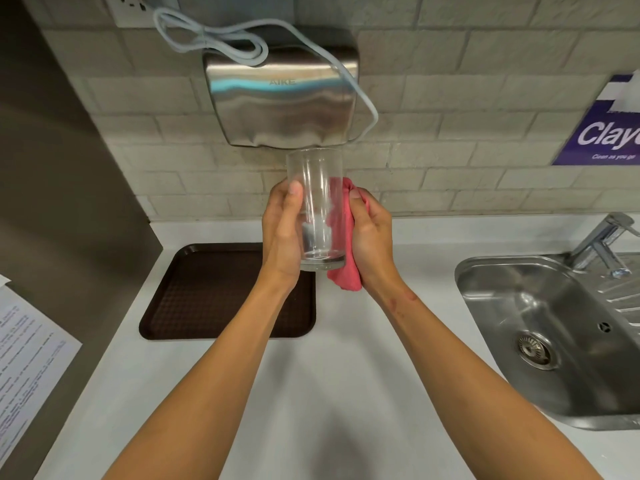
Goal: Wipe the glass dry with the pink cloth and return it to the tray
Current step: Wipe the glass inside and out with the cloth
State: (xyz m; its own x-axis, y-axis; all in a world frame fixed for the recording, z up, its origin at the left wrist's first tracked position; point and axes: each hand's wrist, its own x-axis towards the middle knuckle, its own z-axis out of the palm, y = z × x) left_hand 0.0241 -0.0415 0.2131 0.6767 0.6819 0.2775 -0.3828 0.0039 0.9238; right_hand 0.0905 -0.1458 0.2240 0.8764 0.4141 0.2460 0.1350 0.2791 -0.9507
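The left hand is covering part of the brown tray's far right corner. The right hand is hiding most of the pink cloth. The right edge is cutting off the purple sign, the tap and the sink. Print on the paper sheet, cropped at left, is blurring beyond reading.

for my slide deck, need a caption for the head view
Left hand holds glass upright above tray; right hand presses pink cloth to it.
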